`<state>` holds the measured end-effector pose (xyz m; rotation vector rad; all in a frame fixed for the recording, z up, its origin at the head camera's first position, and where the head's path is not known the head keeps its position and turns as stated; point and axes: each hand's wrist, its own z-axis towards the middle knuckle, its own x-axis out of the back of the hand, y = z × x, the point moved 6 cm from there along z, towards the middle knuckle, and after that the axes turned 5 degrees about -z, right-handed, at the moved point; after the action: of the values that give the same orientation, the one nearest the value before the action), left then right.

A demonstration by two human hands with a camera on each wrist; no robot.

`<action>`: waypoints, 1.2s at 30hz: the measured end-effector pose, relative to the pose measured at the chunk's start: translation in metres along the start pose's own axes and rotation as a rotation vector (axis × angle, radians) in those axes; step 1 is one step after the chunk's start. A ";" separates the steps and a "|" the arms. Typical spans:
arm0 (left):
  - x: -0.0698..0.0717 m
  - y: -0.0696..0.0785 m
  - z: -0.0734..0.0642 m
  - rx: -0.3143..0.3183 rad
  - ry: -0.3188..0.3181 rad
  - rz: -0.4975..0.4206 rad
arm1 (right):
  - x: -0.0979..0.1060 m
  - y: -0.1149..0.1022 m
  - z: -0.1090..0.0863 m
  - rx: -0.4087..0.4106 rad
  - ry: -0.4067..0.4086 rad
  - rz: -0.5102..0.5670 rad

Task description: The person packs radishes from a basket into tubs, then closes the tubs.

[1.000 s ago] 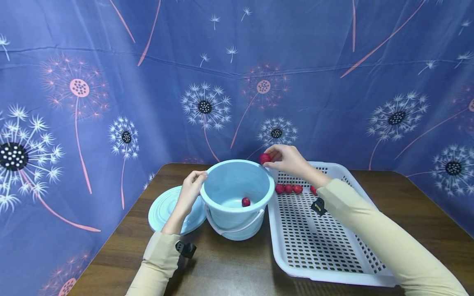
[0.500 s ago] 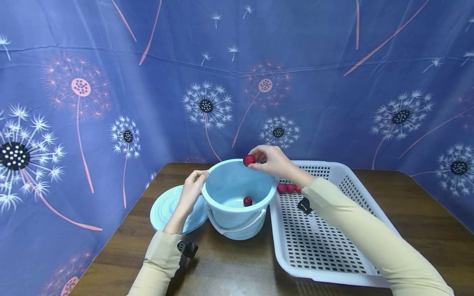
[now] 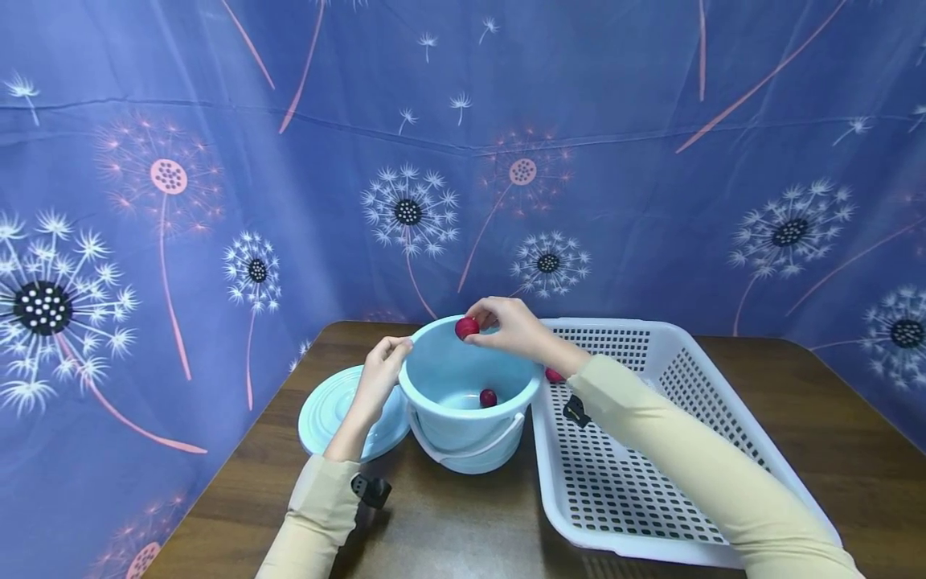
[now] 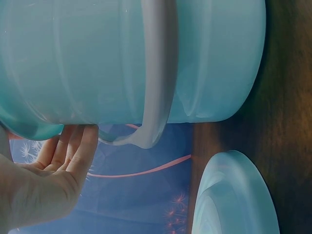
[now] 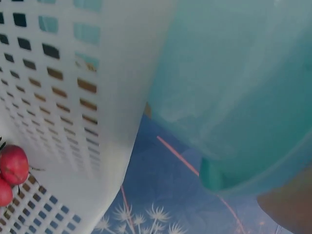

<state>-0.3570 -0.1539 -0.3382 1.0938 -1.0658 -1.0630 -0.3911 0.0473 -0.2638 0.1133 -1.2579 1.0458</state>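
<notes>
My left hand grips the left rim of a light blue bucket; in the left wrist view its fingers lie along the outside wall. Over the bucket's mouth, near the far rim, my right hand pinches a red radish between thumb and fingers. Another radish rests on the bucket's bottom. In the right wrist view, radishes with thin tails lie in the white basket; in the head view my right arm hides most of them. The right hand is largely behind the bucket wall in the right wrist view.
A white perforated basket stands right beside the bucket. To the bucket's left a round blue lid lies on the wooden table. The bucket's pale handle hangs down in front. A blue dandelion-print cloth hangs behind.
My right hand has carried the radish left from above the basket's edge to over the bucket's opening. My left hand has stayed on the rim.
</notes>
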 end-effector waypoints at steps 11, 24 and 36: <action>0.000 0.001 0.000 -0.012 0.010 0.003 | -0.019 -0.003 0.007 0.026 -0.028 -0.003; 0.001 0.002 0.000 -0.008 0.019 0.006 | -0.039 -0.001 0.010 0.031 -0.099 -0.026; 0.001 0.001 0.000 -0.009 0.029 0.014 | -0.042 0.000 0.010 0.023 -0.129 -0.047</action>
<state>-0.3565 -0.1551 -0.3367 1.0900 -1.0436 -1.0370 -0.3954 0.0166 -0.2942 0.2300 -1.3536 1.0249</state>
